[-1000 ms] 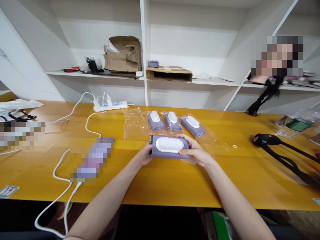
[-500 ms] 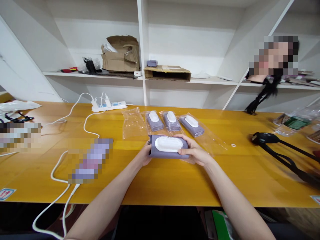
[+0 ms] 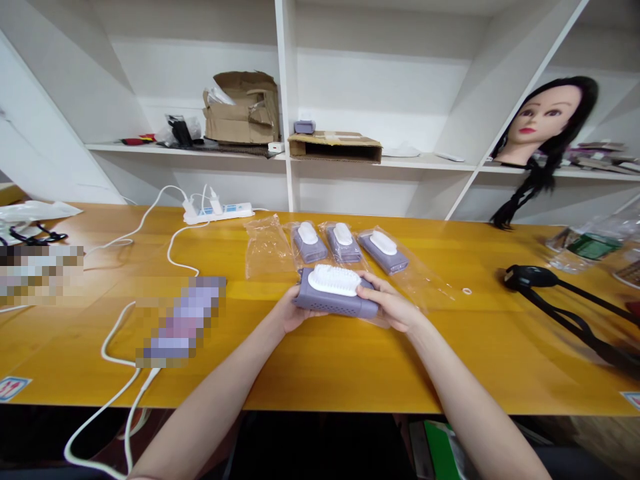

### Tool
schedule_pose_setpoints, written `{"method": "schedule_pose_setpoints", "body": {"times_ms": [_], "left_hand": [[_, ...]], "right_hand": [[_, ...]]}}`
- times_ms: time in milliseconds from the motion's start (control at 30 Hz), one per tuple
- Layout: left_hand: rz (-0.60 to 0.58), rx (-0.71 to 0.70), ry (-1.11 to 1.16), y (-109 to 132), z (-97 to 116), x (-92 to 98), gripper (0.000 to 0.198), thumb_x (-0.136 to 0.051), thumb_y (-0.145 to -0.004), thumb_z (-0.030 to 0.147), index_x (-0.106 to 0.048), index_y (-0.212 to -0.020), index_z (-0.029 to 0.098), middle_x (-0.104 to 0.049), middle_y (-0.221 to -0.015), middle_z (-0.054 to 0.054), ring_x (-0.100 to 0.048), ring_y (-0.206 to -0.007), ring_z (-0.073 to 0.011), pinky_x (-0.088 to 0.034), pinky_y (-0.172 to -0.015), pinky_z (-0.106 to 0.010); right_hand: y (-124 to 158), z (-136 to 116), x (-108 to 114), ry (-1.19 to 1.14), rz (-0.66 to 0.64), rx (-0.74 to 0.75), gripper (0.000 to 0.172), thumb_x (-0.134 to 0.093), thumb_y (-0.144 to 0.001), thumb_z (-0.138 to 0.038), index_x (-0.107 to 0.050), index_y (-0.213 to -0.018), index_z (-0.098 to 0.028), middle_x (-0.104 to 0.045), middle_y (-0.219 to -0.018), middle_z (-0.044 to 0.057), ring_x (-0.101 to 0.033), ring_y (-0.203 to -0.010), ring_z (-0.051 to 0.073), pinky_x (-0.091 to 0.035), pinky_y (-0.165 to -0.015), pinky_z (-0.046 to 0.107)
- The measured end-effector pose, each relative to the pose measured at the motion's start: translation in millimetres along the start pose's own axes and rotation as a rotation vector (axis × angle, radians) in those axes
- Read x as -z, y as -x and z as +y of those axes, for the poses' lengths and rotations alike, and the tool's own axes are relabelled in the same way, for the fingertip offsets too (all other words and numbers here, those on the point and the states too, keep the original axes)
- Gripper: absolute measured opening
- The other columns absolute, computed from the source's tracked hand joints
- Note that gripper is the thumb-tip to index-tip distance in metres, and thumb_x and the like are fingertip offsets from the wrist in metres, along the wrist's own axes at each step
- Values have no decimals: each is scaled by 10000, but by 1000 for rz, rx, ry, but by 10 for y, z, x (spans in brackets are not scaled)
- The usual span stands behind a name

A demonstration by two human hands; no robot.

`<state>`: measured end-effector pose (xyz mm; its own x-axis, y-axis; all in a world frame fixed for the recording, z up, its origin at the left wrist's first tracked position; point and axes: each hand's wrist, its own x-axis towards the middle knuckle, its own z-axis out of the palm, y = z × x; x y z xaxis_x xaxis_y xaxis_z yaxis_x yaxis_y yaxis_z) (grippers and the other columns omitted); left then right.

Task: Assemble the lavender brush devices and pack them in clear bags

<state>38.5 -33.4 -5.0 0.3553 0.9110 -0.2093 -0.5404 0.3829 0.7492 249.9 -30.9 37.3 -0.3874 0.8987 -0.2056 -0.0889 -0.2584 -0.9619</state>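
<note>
you hold a lilac brush (image 3: pixel 335 295) in both hands, just above the yellow wooden table (image 3: pixel 320 377). its body is a rounded block of matte lilac plastic, with rows of small dark holes along the long side that faces you. on top sits a white oval head (image 3: pixel 333 280) with short, dense white bristles. the brush is tilted, so you see both the bristles and the side with holes.

your left hand (image 3: pixel 295 310) is grasping the left end from below, and its fingers are mostly hidden under the brush. your right hand (image 3: pixel 393 303) is grasping the right end, with the fingers curled over the lilac body near the white head.

behind the lilac brush, three similar brushes (image 3: pixel 343 243) lie side by side in clear plastic bags, and a clear bag (image 3: pixel 265 247) with no brush inside lies left of them. also left of the lilac brush is a pixelated object (image 3: pixel 183 320), too blurred to tell, beside a white cable (image 3: pixel 117 347). right of the lilac brush, well apart, is a black stand (image 3: pixel 550 293).
</note>
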Motion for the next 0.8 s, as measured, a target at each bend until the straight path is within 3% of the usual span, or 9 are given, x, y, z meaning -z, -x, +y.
{"method": "schedule_pose_setpoints", "body": {"times_ms": [167, 533, 800], "left_hand": [[32, 17, 40, 8, 8, -12, 347, -573, -698, 332, -657, -989, 163, -675, -1018, -126, -586, -969, -300, -483, -777, -441], [-14, 17, 95, 75, 98, -88, 382, -515, -746, 397, -632, -1036, 176, -674, -1009, -119, -592, -969, -311, -489, -781, -495], [-90, 37, 11, 28, 14, 36, 356, -537, -716, 259, -660, -1030, 147, -678, -1065, -116, -551, -1071, -324, -423, -895, -513]], "right_hand": [[5, -25, -17, -37, 27, -34, 402, -727, -642, -281, -582, -1017, -286, -637, -921, -16, -576, -683, 123, -484, -594, 244], [-4, -42, 3, -71, 52, -46, 363, -713, -644, -272, -619, -994, -288, -643, -936, -18, -574, -657, 107, -468, -543, 214], [34, -64, -40, -59, 26, 4, 398, -714, -589, -214, -608, -971, -250, -623, -866, -33, -545, -664, 100, -442, -595, 213]]}}
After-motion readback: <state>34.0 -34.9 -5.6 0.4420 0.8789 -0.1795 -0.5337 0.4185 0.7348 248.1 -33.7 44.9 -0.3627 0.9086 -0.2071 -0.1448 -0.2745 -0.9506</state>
